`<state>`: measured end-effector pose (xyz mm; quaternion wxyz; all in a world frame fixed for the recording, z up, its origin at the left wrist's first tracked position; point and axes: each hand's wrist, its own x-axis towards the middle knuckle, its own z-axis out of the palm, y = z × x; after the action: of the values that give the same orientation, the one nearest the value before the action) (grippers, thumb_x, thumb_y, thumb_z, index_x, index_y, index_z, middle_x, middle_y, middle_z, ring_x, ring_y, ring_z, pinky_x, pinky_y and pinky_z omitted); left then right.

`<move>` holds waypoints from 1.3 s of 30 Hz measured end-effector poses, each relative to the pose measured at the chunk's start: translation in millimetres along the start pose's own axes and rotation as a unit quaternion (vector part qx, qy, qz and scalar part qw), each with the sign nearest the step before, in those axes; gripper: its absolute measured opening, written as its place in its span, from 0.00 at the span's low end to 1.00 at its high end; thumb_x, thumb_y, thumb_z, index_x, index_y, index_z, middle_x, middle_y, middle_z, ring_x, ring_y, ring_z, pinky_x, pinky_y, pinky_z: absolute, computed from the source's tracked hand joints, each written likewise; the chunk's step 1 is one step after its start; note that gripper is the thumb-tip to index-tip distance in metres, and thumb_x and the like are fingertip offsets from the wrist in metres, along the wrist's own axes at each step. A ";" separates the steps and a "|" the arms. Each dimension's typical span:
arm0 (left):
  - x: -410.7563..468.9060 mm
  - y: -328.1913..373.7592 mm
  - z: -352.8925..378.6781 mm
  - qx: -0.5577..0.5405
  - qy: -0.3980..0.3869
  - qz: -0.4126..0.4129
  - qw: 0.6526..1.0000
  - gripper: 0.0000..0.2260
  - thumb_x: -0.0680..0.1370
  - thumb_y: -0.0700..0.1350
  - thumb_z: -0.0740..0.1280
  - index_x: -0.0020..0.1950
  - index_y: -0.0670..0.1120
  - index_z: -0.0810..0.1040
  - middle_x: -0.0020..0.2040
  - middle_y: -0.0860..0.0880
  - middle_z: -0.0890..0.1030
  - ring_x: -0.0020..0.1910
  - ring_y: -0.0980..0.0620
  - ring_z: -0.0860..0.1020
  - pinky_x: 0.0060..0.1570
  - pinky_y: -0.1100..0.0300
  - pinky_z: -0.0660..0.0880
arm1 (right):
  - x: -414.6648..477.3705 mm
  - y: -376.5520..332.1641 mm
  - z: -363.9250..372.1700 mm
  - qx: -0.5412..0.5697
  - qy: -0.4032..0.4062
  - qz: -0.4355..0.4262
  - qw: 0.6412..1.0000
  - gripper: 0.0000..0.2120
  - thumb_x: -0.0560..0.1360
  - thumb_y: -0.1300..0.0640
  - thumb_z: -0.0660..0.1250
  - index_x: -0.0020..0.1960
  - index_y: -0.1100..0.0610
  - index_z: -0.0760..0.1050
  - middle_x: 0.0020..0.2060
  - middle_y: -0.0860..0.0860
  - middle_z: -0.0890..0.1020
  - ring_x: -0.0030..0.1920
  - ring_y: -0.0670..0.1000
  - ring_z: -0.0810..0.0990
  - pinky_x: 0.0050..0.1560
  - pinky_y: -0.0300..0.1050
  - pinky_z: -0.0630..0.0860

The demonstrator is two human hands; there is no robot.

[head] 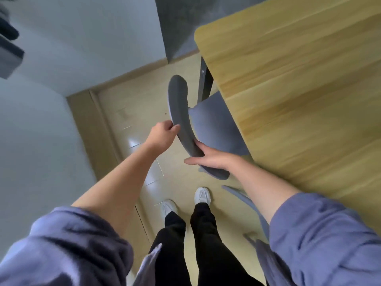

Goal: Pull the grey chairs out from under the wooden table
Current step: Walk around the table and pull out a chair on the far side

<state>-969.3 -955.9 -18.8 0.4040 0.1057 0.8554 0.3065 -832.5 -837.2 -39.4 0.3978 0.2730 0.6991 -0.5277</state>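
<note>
Grey chair (pixel 214 124) seat partly under counter (pixel 299 89) edge near corner; left hand (pixel 165 134) and right hand (pixel 212 156) both clasp curved backrest; bare floor (pixel 132 120) behind.

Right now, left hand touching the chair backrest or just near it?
Touching. The head view shows the left hand with its fingers curled over the edge of the grey chair's backrest, no gap visible; the right hand grips it lower down.

Chair (pixel 214 124) seat partly under table (pixel 299 89); second chair (pixel 245 200) nearer.
</note>
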 end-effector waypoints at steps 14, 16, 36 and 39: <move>1.5 -3.4 16.5 -0.071 -0.039 -0.085 0.993 0.15 0.76 0.40 0.55 0.39 0.35 0.77 0.28 0.41 0.82 0.25 0.45 0.81 0.26 0.64 0.77 | 59.0 43.1 11.8 0.072 0.065 0.078 0.992 0.40 0.64 0.24 0.48 0.70 0.41 0.69 0.65 0.46 0.76 0.65 0.52 0.74 0.71 0.56 0.65; -2.3 -9.7 11.7 -0.066 -0.040 -0.091 0.993 0.16 0.76 0.40 0.55 0.37 0.35 0.77 0.24 0.44 0.81 0.22 0.47 0.80 0.25 0.65 0.76 | 58.1 39.8 18.8 0.067 0.048 0.083 0.993 0.33 0.71 0.28 0.48 0.70 0.41 0.68 0.65 0.46 0.76 0.65 0.52 0.74 0.71 0.55 0.65; -65.4 -133.0 -86.7 -0.026 0.012 -0.165 0.986 0.16 0.77 0.44 0.57 0.45 0.32 0.78 0.26 0.43 0.83 0.22 0.47 0.81 0.30 0.62 0.76 | 76.4 -34.2 155.5 0.010 -0.077 0.037 0.996 0.29 0.79 0.36 0.47 0.77 0.44 0.56 0.75 0.47 0.67 0.72 0.54 0.67 0.72 0.56 0.62; -72.1 -145.8 -97.7 -0.027 0.015 -0.170 0.985 0.16 0.78 0.44 0.57 0.43 0.33 0.78 0.25 0.43 0.82 0.21 0.48 0.81 0.29 0.62 0.76 | 79.4 -41.8 169.5 0.013 -0.087 0.027 0.996 0.28 0.80 0.37 0.47 0.78 0.44 0.55 0.75 0.46 0.65 0.73 0.54 0.66 0.72 0.56 0.62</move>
<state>-986.5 -1144.8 -15.2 0.4400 -0.0568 0.8584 0.2577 -863.0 -1014.5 -106.1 0.4678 0.2504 0.6472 -0.5474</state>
